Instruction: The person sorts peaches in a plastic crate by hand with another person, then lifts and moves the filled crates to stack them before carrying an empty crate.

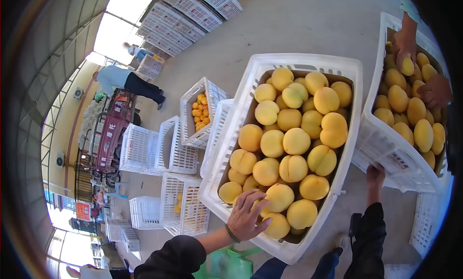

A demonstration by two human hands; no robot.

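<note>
A white plastic crate [358,110] lined with brown card stands in front of me, full of yellow peaches [296,141]. At its near left corner, my left hand [247,214], with a dark bracelet at the wrist, curls its fingers and thumb about a yellow peach [265,211] that is partly hidden. Further right, my right hand [375,175] is closed against the low side of a second white crate [386,143]; its fingertips are mostly hidden. That crate also holds yellow peaches [398,99]. Another person's two hands reach into it, one gripping a peach [407,65].
Smaller white crates [178,146] stand on the left, one with orange fruit [200,112]. Stacked crates [178,19] rise at the back. A person in light blue [115,79] bends near a dark red cart [110,139]. A green stool [226,263] is below my left arm.
</note>
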